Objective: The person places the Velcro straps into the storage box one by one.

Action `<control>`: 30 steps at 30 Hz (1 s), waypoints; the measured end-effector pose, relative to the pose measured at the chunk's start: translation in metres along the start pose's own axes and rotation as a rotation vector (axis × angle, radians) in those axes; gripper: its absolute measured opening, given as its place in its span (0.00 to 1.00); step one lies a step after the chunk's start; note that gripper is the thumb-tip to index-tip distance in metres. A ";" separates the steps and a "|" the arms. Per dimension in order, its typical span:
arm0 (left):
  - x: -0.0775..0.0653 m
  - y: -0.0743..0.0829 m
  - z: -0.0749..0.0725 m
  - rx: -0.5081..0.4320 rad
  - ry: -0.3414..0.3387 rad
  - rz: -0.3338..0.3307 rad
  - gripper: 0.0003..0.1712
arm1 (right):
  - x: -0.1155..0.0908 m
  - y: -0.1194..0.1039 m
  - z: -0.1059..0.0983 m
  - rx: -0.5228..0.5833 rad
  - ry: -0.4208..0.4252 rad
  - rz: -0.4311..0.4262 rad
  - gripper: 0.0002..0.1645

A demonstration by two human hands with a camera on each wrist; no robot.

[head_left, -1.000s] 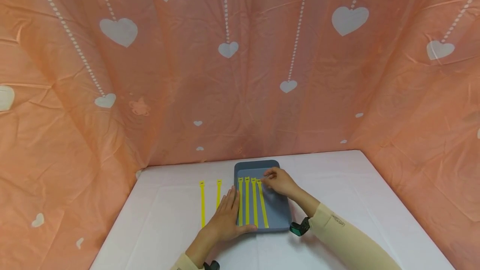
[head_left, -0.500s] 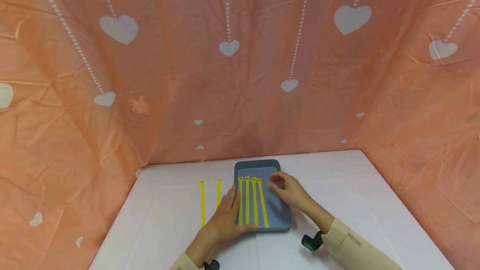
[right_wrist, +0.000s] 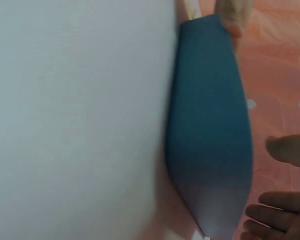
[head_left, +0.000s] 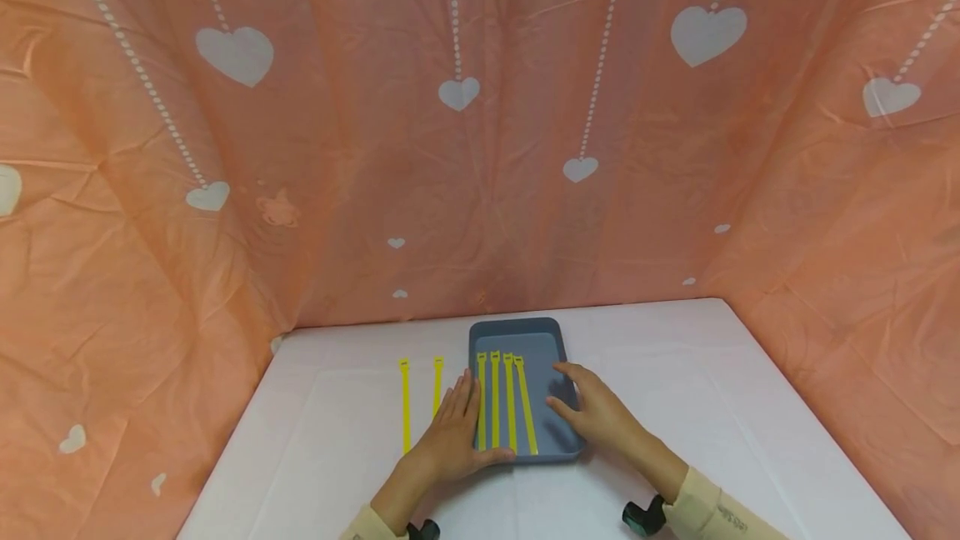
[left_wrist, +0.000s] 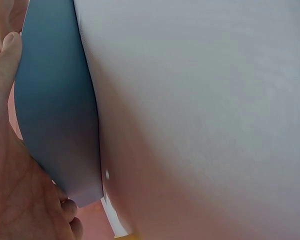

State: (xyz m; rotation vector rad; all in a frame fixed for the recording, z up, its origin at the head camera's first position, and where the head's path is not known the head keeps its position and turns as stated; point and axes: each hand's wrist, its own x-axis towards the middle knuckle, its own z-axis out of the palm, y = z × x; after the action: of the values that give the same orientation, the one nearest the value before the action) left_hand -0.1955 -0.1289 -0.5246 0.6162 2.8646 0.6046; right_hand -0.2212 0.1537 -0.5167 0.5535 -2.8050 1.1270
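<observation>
A grey-blue tray [head_left: 551,436] lies on the white table, with several yellow strap-like cable ties [head_left: 495,398] side by side in its left part. The rightmost tie slants slightly. My left hand [head_left: 447,444] rests against the tray's left and front edges, fingers straight and thumb along the front rim. Over the tray's right side, my right hand [head_left: 600,415] holds nothing, its thumb and fingers spread apart. In the right wrist view, that hand [right_wrist: 282,210] is apart from the tray's wall [right_wrist: 210,120]. The left wrist view has the left thumb [left_wrist: 9,55] touching the rim.
Two more yellow ties, an outer one [head_left: 406,407] and an inner one [head_left: 438,382], lie on the table [head_left: 330,440] left of the tray. The left hand partly covers the inner one. A pink curtain [head_left: 510,215] with white hearts encloses the table's back and sides.
My right hand has moved away from the head of the rightmost tie, rightward and nearer, and its fingers have spread. The left hand and the ties have stayed in place.
</observation>
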 end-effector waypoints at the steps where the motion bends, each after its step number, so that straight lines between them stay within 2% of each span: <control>1: 0.000 0.000 0.000 -0.002 0.000 -0.001 0.75 | -0.002 0.001 0.001 -0.021 -0.011 -0.012 0.41; 8: 0.000 0.000 0.000 -0.015 0.001 0.004 0.75 | -0.011 0.006 0.006 -0.146 -0.052 -0.059 0.54; 13: 0.000 -0.001 0.001 -0.025 -0.003 0.003 0.75 | -0.014 0.006 0.009 -0.170 -0.084 -0.065 0.62; 21: 0.003 -0.004 0.006 -0.021 0.011 0.021 0.75 | -0.021 0.010 0.017 -0.282 -0.096 -0.065 0.69; 26: 0.002 0.000 0.000 -0.014 -0.019 -0.002 0.75 | -0.023 0.011 0.018 -0.287 -0.100 -0.057 0.72; 30: 0.000 0.001 -0.002 -0.033 -0.018 -0.002 0.75 | -0.025 0.008 0.016 -0.285 -0.116 -0.059 0.72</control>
State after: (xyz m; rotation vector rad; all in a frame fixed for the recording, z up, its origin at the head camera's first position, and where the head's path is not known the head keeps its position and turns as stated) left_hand -0.1957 -0.1286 -0.5223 0.6098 2.8326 0.6415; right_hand -0.1994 0.1557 -0.5383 0.6865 -2.9510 0.6875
